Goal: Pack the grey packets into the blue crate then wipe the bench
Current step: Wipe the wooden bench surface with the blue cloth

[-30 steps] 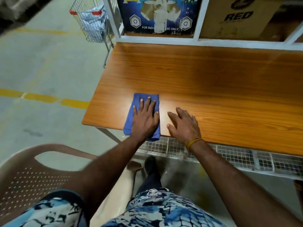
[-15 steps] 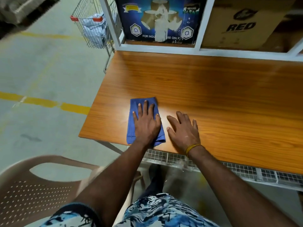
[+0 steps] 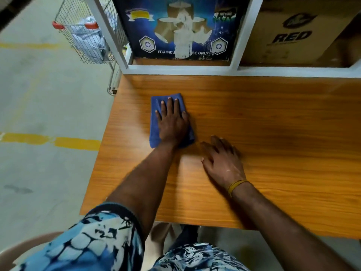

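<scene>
A folded blue cloth [image 3: 156, 106] lies on the wooden bench [image 3: 273, 118], near its left end and halfway to the back. My left hand [image 3: 172, 122] presses flat on the cloth with straight fingers. My right hand [image 3: 222, 161] rests flat on the bare wood just right of the cloth and nearer to me, slightly blurred. No grey packets and no blue crate are in view.
White shelving [image 3: 242, 36] stands along the bench's back, holding a blue adhesive-tape box [image 3: 179, 26] and a brown "RED" carton [image 3: 293, 32]. A wire shopping trolley [image 3: 88, 42] with wrapped goods stands on the concrete floor at the back left.
My left hand has pushed the cloth away from the front edge toward the back of the bench. The right hand has slid forward too. The view has leaned in over the bench.
</scene>
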Action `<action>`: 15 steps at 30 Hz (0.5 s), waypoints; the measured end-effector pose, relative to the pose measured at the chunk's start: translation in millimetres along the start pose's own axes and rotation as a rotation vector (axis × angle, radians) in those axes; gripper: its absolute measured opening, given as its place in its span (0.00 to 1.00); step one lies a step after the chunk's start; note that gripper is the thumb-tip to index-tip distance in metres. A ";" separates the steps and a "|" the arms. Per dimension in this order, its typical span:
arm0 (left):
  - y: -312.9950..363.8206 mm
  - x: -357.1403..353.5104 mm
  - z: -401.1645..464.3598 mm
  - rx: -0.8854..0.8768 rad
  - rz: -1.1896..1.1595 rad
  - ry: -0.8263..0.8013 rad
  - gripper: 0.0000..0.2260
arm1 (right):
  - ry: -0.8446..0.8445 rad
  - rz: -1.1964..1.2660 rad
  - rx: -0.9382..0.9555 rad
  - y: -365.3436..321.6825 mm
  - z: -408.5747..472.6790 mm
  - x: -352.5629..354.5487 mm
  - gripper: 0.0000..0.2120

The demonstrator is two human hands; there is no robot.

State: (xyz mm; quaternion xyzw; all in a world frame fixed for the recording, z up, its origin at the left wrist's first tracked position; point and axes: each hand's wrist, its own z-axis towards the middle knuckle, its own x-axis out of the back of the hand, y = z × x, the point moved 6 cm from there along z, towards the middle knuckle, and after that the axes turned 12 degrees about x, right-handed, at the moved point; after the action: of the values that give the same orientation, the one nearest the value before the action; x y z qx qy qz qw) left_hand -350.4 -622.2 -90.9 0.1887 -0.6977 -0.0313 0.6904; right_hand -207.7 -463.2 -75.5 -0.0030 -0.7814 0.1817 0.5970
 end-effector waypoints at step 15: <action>62.8 -15.5 98.9 -0.243 0.058 -0.119 0.28 | 0.090 0.039 -0.030 15.8 33.1 4.9 0.25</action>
State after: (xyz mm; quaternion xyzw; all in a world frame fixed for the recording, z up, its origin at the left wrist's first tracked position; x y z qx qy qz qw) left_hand -461.1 -580.7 -91.0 0.0813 -0.7336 -0.1065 0.6663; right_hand -243.3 -456.7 -82.8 -0.0353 -0.7562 0.1811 0.6278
